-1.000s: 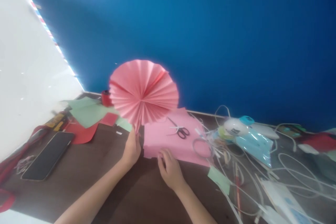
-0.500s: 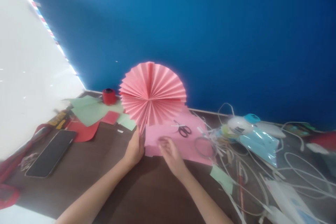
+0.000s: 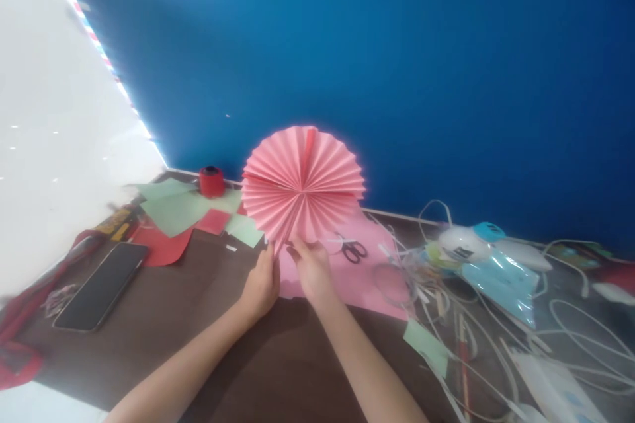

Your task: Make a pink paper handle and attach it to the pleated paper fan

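A pink pleated paper fan (image 3: 302, 185), opened to almost a full circle, stands upright above the brown table (image 3: 198, 330). My left hand (image 3: 260, 284) is closed on the fan's lower edge, where the pleats gather. My right hand (image 3: 310, 268) pinches the fan's bottom just to the right of it. Under both hands lies a flat pink paper sheet (image 3: 357, 271), with a pair of black-handled scissors (image 3: 352, 250) on it.
A dark phone (image 3: 102, 285) lies at the left. Green (image 3: 173, 208) and red paper sheets (image 3: 159, 244) and a red tape roll (image 3: 211, 181) sit behind it. White cables (image 3: 496, 357), a blue plastic packet (image 3: 501, 281) and a clear tape ring (image 3: 391, 277) crowd the right. A blue wall (image 3: 397, 66) rises behind.
My right hand has lifted off the pink sheet and taken hold of the fan's bottom. The fan has shifted right and spread a little wider.
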Tool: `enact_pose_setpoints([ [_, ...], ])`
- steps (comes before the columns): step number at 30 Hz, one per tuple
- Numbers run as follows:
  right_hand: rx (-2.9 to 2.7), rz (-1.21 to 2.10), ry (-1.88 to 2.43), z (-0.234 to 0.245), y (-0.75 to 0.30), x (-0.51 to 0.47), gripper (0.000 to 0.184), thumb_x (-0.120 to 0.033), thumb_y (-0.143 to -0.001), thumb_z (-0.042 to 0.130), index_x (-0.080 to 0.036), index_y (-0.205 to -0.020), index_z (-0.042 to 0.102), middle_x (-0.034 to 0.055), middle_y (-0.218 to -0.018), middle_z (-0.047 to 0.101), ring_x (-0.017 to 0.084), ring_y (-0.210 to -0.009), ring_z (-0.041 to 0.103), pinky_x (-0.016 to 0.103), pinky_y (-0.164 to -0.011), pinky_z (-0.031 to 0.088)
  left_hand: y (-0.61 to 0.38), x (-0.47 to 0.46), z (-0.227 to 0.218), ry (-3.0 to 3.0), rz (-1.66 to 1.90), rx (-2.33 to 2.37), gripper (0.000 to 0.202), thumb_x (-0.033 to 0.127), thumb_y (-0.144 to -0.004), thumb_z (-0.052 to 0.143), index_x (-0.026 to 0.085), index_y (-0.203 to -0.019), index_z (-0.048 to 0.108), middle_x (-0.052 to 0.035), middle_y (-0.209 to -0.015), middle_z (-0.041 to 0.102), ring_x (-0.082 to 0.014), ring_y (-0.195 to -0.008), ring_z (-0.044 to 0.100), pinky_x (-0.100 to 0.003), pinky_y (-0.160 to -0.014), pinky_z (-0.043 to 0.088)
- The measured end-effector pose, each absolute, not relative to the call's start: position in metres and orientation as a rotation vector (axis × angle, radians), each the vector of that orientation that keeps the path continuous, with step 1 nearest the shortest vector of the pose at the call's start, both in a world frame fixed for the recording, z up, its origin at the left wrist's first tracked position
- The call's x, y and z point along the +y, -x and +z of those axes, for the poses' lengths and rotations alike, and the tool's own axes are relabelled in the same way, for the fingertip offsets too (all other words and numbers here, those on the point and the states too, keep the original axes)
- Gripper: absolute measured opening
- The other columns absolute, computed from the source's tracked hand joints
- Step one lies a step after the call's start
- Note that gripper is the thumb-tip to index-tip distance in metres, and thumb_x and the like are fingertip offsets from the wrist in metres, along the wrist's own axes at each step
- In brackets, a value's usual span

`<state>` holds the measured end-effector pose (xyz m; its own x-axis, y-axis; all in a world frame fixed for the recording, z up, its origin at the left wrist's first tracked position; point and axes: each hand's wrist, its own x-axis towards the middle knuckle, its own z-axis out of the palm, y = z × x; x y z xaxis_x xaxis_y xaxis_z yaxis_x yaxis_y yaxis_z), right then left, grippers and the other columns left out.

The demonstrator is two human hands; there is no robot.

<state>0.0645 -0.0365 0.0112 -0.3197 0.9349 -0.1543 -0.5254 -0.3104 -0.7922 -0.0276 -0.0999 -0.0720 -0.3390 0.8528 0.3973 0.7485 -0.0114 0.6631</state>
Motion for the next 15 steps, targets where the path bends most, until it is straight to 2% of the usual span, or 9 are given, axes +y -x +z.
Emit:
enact_pose_setpoints([
  [3, -0.827, 1.829, 0.751, 0.008, -0.063, -0.037, 0.017, -0.026, -0.064, 0.074, -0.011, -0.063, 0.066, 0.0026, -0.062, 0.066, 0.015, -0.067, 0.063, 0.030, -0.073, 0.050, 0.028, -0.100, -0.072, -1.767, 1.272, 2.090, 0.048, 0.026, -0.088, 0.035, 0.013, -0.134, 0.029, -0.0168, -0.104, 0.059, -0.0232, -0.087, 0.062, -0.031, -0.065, 0.050],
  [7, -0.805, 1.874, 0.754, 0.005, -0.060, -0.038, 0.019, -0.028, -0.061, 0.075, -0.011, -0.064, 0.068, 0.0041, -0.062, 0.066, 0.020, -0.071, 0.064, 0.036, -0.075, 0.050, 0.030, -0.101, -0.062, -1.728, 1.213, 2.038, 0.043, 0.026, -0.087, 0.037, 0.015, -0.129, 0.038, -0.0135, -0.100, 0.063, -0.0222, -0.082, 0.064, -0.031, -0.064, 0.051],
  [11, -0.860, 1.941, 0.682, 0.001, -0.063, -0.038, 0.015, -0.024, -0.059, 0.076, -0.012, -0.065, 0.069, 0.0042, -0.067, 0.068, 0.020, -0.077, 0.064, 0.037, -0.083, 0.047, 0.029, -0.102, -0.046, -1.614, 1.072, 2.084, 0.038, 0.025, -0.090, 0.030, 0.015, -0.124, 0.043, -0.0117, -0.098, 0.065, -0.0217, -0.079, 0.065, -0.031, -0.065, 0.051],
  [15, -0.899, 1.985, 0.643, -0.011, -0.067, -0.033, 0.017, -0.029, -0.061, 0.075, -0.016, -0.070, 0.071, 0.0035, -0.074, 0.069, 0.019, -0.080, 0.063, 0.035, -0.086, 0.045, 0.029, -0.101, -0.046, -1.679, 0.965, 2.118, 0.042, 0.024, -0.090, 0.029, 0.016, -0.130, 0.036, -0.0134, -0.110, 0.061, -0.0226, -0.083, 0.065, -0.033, -0.066, 0.051],
])
